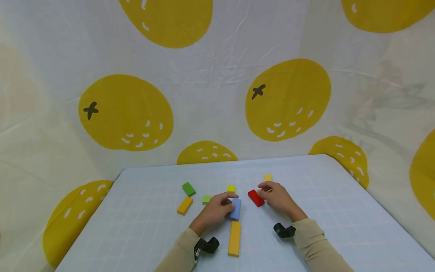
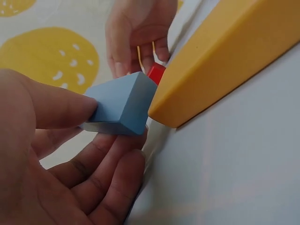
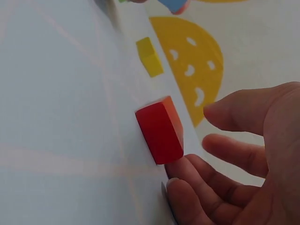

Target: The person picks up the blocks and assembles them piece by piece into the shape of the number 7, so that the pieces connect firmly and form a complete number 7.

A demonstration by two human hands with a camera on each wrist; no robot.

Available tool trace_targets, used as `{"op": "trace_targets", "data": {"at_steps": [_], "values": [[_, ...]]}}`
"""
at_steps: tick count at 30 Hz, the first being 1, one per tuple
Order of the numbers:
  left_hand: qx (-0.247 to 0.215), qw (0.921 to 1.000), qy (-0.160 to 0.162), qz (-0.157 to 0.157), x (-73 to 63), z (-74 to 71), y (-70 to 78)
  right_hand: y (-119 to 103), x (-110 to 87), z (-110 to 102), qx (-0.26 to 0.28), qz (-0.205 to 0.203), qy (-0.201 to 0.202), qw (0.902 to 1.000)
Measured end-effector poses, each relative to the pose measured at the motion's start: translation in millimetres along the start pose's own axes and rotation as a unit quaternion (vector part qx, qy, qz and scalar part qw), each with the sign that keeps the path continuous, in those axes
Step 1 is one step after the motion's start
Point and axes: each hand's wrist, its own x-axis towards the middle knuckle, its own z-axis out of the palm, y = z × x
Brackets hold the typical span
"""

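My left hand (image 1: 215,208) pinches a blue rectangular block (image 1: 236,209), thumb on one side and fingers beneath it in the left wrist view. Just in front of that block, on the near side, lies a long orange block (image 1: 234,238). To the right, my right hand (image 1: 279,197) hovers with loosely bent fingers around the far end of a red block (image 3: 159,131). The right wrist view has the thumb apart from the red block, while a lower fingertip (image 3: 176,165) comes right up to its edge. Nothing is held in this hand.
A yellow block (image 1: 231,188) sits beyond the blue one, and a pale yellow block (image 1: 267,177) lies behind my right hand. Off to the left are a green block (image 1: 188,189), a light green block (image 1: 206,199) and a short orange block (image 1: 185,206). A patterned curtain hangs behind the table.
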Motion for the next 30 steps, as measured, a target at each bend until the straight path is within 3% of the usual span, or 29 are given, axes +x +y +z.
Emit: {"op": "trace_targets", "data": {"at_steps": [10,22,30], "values": [[0.02,0.9996,-0.013,-0.012,-1.0,-3.7,-1.9,1.1,1.4,6.4,-0.032,-0.007,-0.024,0.9992],[0.045,0.9984,-0.027,-0.018,1.5,3.4,5.8,4.4,-2.7,10.2,-0.06,0.005,-0.025,0.9979],[0.061,0.9977,-0.021,-0.018,0.6,3.7,4.3,3.7,-0.3,13.9,-0.069,-0.009,-0.021,0.9974]]}}
